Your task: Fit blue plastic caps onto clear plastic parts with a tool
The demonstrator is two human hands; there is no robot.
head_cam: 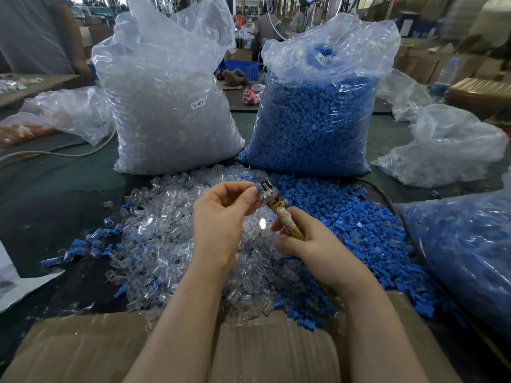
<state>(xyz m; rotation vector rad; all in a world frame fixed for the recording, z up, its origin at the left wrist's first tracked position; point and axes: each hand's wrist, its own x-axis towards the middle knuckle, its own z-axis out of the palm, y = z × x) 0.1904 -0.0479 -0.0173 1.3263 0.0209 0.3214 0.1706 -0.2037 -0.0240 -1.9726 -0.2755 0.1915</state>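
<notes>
My right hand [309, 241] grips the tape-wrapped handle of a small tool [287, 225] whose metal head [267, 190] points up and left. My left hand [221, 214] pinches a small piece with a blue cap [258, 186] against that metal head. Below my hands lies a heap of loose clear plastic parts [166, 239]. Right of it spreads a heap of loose blue caps [356, 230]. A few joined blue-and-clear pieces [91, 244] lie scattered at the left of the heap.
Two tall plastic sacks stand behind the heaps, one of clear parts [171, 106], one of blue caps [315, 117]. Another sack with blue pieces [470, 250] lies at the right. A cardboard box flap [262, 352] sits under my forearms. A person [36, 34] stands at the far left.
</notes>
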